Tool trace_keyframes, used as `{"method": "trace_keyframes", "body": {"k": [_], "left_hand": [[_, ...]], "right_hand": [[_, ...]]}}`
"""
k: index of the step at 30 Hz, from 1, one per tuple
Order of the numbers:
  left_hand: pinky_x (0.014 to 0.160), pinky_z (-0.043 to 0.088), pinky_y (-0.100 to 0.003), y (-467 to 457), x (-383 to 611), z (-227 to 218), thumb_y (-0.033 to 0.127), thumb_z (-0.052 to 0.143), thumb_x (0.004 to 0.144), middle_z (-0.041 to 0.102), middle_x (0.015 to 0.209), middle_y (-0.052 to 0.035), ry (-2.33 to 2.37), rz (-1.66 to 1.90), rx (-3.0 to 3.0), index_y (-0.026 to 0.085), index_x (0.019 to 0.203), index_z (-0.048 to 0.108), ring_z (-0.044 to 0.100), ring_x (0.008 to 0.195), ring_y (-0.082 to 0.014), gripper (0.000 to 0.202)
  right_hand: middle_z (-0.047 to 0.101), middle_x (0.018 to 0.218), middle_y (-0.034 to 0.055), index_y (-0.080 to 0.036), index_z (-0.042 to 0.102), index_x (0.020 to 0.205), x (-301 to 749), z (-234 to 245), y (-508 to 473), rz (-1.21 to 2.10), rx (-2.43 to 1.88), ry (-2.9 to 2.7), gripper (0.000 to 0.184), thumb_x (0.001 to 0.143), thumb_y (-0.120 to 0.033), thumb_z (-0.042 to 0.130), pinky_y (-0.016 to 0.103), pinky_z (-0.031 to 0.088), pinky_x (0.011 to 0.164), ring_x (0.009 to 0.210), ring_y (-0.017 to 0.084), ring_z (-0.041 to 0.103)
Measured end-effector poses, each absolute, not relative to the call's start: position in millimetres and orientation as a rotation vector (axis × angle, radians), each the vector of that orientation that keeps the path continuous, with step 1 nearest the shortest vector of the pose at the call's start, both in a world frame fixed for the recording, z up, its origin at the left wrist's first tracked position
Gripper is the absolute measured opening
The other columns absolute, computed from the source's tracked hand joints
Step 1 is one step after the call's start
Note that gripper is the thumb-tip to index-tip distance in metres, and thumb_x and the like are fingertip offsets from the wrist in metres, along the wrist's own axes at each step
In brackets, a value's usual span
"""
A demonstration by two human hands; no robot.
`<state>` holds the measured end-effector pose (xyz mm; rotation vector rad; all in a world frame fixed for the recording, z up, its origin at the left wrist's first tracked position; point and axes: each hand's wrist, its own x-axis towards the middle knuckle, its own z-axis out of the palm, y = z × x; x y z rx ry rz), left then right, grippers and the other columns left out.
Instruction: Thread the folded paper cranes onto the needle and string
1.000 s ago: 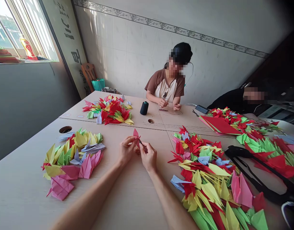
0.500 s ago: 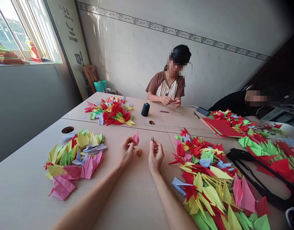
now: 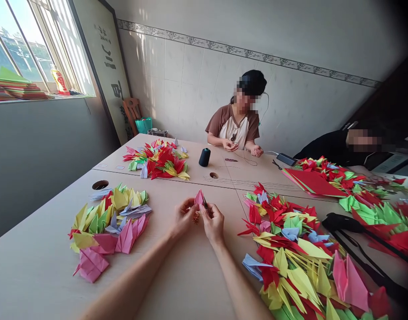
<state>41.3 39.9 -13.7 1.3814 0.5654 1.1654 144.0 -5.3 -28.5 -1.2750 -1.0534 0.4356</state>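
At bench [image 3: 190, 278] centre, left hand [image 3: 184, 218] pinches pink paper crane [image 3: 199, 198] between fingers, held up over bench; right hand [image 3: 213, 224] pinches dark tweezers [image 3: 206, 206], tips at crane; orange beads [image 3: 196, 218] just below, between hands; paper crane piles [image 3: 107, 222] either side.

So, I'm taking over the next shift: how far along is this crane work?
Plenty looks done: paper cranes lie in heaps and either side of the hands. In hand: the left hand holds a pink crane, and the right hand has a small dark tool at it. Left: a stack of red sheets looks unfolded.
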Motion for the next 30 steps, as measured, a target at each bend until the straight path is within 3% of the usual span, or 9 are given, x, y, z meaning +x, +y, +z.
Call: {"method": "trace_keyframes", "body": {"k": [5, 11, 16, 20, 24, 30], "left_hand": [[0.045, 0.044, -0.022, 39.0, 42.9, -14.2, 0.043, 0.062, 0.075, 0.059, 0.062, 0.0001, 0.583, 1.131, 1.339, 0.015, 0.082, 0.061, 0.052, 0.047, -0.0098, 0.028], [0.046, 0.044, -0.021, 41.9, 42.1, -13.8, 0.041, 0.064, 0.073, 0.057, 0.059, 0.0005, 0.628, 1.158, 1.269, 0.014, 0.074, 0.061, 0.053, 0.048, -0.0096, 0.026], [0.063, 0.052, -0.025, 57.1, 30.7, -7.8, 0.031, 0.068, 0.07, 0.064, 0.072, -0.0029, 0.832, 1.292, 0.963, 0.013, 0.082, 0.064, 0.062, 0.064, -0.0122, 0.023], [0.074, 0.054, -0.03, 82.6, 21.4, 11.2, 0.013, 0.068, 0.065, 0.063, 0.067, -0.0018, 0.898, 1.363, 0.716, 0.013, 0.083, 0.057, 0.064, 0.063, -0.012, 0.021], [0.069, 0.056, -0.029, 121.0, 9.3, 42.7, 0.005, 0.061, 0.068, 0.061, 0.062, -0.0016, 1.037, 1.457, 0.677, 0.016, 0.071, 0.047, 0.066, 0.062, -0.0128, 0.018], [0.058, 0.054, -0.026, 188.3, -28.9, 79.2, 0.005, 0.056, 0.07, 0.058, 0.058, -0.0025, 1.254, 1.445, 0.816, 0.016, 0.066, 0.045, 0.063, 0.057, -0.0132, 0.017]], "right_hand": [[0.065, 0.068, 0.0031, -0.014, 0.06, 0.081, 144.6, -32.2, -5.1, 0.347, -1.326, -1.125, 0.03, 0.083, -0.043, 0.052, 0.021, 0.045, 0.053, 0.057, 0.013, 0.057], [0.064, 0.07, 0.0045, -0.013, 0.061, 0.083, 144.4, -31.1, -4.5, 0.382, -1.316, -1.046, 0.036, 0.081, -0.049, 0.054, 0.021, 0.044, 0.055, 0.061, 0.014, 0.056], [0.059, 0.067, 0.0025, -0.013, 0.061, 0.081, 147.2, -29.8, -3.0, 0.39, -1.298, -0.899, 0.04, 0.08, -0.052, 0.054, 0.022, 0.041, 0.055, 0.06, 0.013, 0.05], [0.054, 0.062, 0.0, -0.013, 0.06, 0.076, 148.2, -30.6, -2.7, 0.405, -1.297, -0.893, 0.039, 0.079, -0.052, 0.054, 0.021, 0.039, 0.054, 0.058, 0.012, 0.046], [0.055, 0.062, 0.0007, -0.012, 0.061, 0.08, 148.6, -33.3, -2.5, 0.403, -1.301, -0.869, 0.042, 0.078, -0.053, 0.055, 0.022, 0.038, 0.052, 0.057, 0.013, 0.046], [0.053, 0.063, 0.0001, -0.013, 0.061, 0.079, 148.1, -33.3, -2.8, 0.385, -1.279, -0.862, 0.039, 0.08, -0.051, 0.053, 0.021, 0.039, 0.053, 0.058, 0.012, 0.045]]}}
